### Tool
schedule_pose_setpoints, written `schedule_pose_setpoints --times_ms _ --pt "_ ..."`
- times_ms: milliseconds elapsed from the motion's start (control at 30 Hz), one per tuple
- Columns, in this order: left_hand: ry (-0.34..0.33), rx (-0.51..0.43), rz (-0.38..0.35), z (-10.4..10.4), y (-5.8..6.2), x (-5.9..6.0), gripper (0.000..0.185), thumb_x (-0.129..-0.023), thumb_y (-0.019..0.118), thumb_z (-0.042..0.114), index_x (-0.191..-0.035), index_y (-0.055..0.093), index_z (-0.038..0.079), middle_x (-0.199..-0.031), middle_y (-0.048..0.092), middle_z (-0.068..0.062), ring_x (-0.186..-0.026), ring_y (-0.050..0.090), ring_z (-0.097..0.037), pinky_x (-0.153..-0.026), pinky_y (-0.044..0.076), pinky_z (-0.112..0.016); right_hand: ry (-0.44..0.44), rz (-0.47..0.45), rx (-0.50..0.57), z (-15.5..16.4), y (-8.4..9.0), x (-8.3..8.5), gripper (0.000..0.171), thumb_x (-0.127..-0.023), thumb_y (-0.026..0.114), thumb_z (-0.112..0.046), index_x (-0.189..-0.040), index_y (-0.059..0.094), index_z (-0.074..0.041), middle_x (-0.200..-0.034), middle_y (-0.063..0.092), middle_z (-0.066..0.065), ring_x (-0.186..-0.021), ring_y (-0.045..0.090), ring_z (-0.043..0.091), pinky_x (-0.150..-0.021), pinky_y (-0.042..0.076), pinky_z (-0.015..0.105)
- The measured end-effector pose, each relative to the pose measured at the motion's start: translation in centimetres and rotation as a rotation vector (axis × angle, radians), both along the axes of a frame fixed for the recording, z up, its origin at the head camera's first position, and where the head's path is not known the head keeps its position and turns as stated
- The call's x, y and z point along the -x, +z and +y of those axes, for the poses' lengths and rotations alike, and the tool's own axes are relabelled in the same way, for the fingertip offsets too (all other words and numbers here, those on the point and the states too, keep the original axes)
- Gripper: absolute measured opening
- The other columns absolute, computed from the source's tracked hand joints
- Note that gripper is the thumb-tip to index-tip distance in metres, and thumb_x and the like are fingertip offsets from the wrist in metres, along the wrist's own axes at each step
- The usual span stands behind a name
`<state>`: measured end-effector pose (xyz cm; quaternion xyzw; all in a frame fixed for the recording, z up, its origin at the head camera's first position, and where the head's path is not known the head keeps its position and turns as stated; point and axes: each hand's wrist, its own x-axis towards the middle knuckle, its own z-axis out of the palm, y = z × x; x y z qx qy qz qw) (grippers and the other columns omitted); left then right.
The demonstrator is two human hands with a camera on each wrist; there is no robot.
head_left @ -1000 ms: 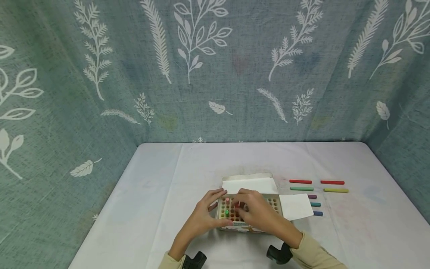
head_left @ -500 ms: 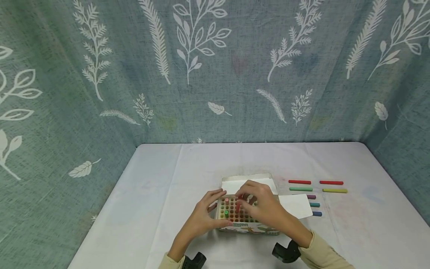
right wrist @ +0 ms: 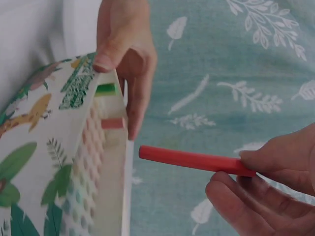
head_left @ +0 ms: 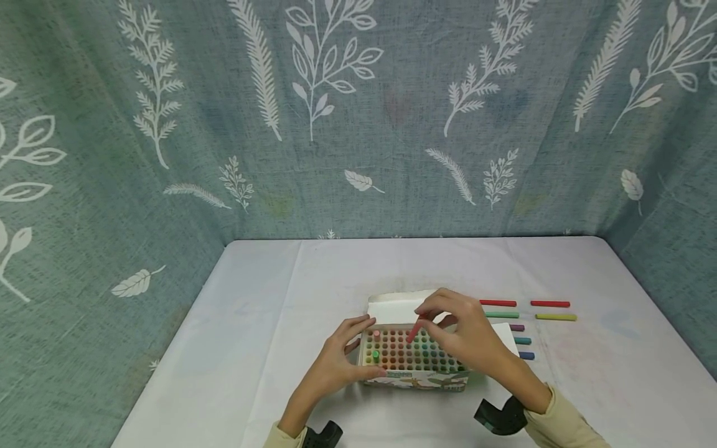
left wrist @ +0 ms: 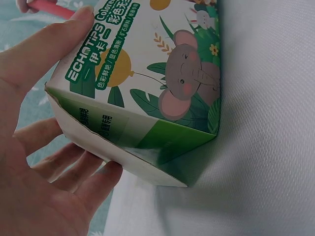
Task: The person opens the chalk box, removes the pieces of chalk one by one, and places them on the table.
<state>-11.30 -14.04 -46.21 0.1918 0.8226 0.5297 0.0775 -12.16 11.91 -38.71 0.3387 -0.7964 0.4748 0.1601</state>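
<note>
A red chalk stick (right wrist: pixel 187 158) is pinched between the thumb and fingers of my right hand (head_left: pixel 462 323), tilted above the chalk box (head_left: pixel 426 379). The box stands with its lid up, showing a tray full of round holes. My left hand (head_left: pixel 336 359) grips the box's left end, thumb over the front edge and fingers by the side flap (left wrist: pixel 115 157). Two sticks stand in holes near that hand: a pink chalk (right wrist: pixel 113 123) and a green chalk (right wrist: pixel 106 89). Animal drawings cover the box's front, including an elephant (left wrist: pixel 187 73).
Right of the box lie several chalk sticks, among them a red chalk (head_left: pixel 550 304), a yellow chalk (head_left: pixel 556 317) and a blue chalk (head_left: pixel 526 356). A white right flap (head_left: pixel 506 339) sticks out beside the box. A leaf-patterned curtain (head_left: pixel 358 124) surrounds the white table (head_left: pixel 269 280).
My right hand has drawn the red chalk up out of the tray and moved right with it. The left hand keeps its hold on the box.
</note>
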Motion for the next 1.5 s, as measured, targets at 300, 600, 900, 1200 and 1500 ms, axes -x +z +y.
schedule_pose_setpoints --times_ms 300,600,900,1200,1500 --pt "0.009 -0.009 -0.002 0.0 -0.2 0.1 0.081 -0.072 0.085 0.026 -0.142 0.045 0.019 -0.146 0.034 -0.006 -0.134 0.032 -0.031 -0.106 0.037 -0.047 -0.059 0.029 0.025 2.0 0.7 -0.2 0.027 -0.077 0.074 0.005 -0.094 0.070 -0.015 -0.090 0.065 -0.001 -0.076 0.064 0.012 -0.058 0.056 0.021" --pt "0.002 -0.011 -0.017 0.2 0.1 -0.2 0.082 -0.073 0.084 0.023 -0.143 0.043 0.016 -0.147 0.033 -0.008 -0.134 0.032 -0.033 -0.105 0.037 -0.052 -0.123 0.011 0.038 4.4 1.4 -0.5 0.026 -0.076 0.075 0.005 -0.093 0.071 -0.014 -0.090 0.065 -0.001 -0.076 0.065 0.011 -0.059 0.056 0.020" --pt "0.009 -0.006 -0.017 0.2 0.0 -0.1 0.081 -0.073 0.084 0.024 -0.143 0.043 0.017 -0.147 0.033 -0.007 -0.134 0.032 -0.033 -0.105 0.036 -0.051 -0.218 -0.004 0.024 6.8 2.0 -1.1 0.028 -0.074 0.076 0.007 -0.094 0.072 -0.012 -0.089 0.066 0.000 -0.075 0.063 0.009 -0.062 0.056 0.017" --pt "0.017 -0.011 -0.025 0.5 1.0 -0.5 0.080 -0.073 0.083 0.015 -0.143 0.043 0.014 -0.147 0.032 -0.011 -0.135 0.031 -0.035 -0.105 0.035 -0.054 -0.306 0.020 0.016 9.1 2.2 -1.3 0.031 -0.072 0.076 0.012 -0.095 0.072 -0.008 -0.088 0.067 0.003 -0.075 0.063 0.005 -0.060 0.055 0.015" --pt "0.005 -0.014 -0.061 0.8 3.1 -1.0 0.082 -0.073 0.083 0.015 -0.143 0.041 0.006 -0.147 0.029 -0.019 -0.134 0.030 -0.038 -0.106 0.034 -0.054 -0.331 -0.034 0.016 11.7 1.9 -1.5 0.029 -0.075 0.072 0.013 -0.097 0.070 -0.005 -0.092 0.065 0.003 -0.077 0.065 0.005 -0.065 0.055 0.015"
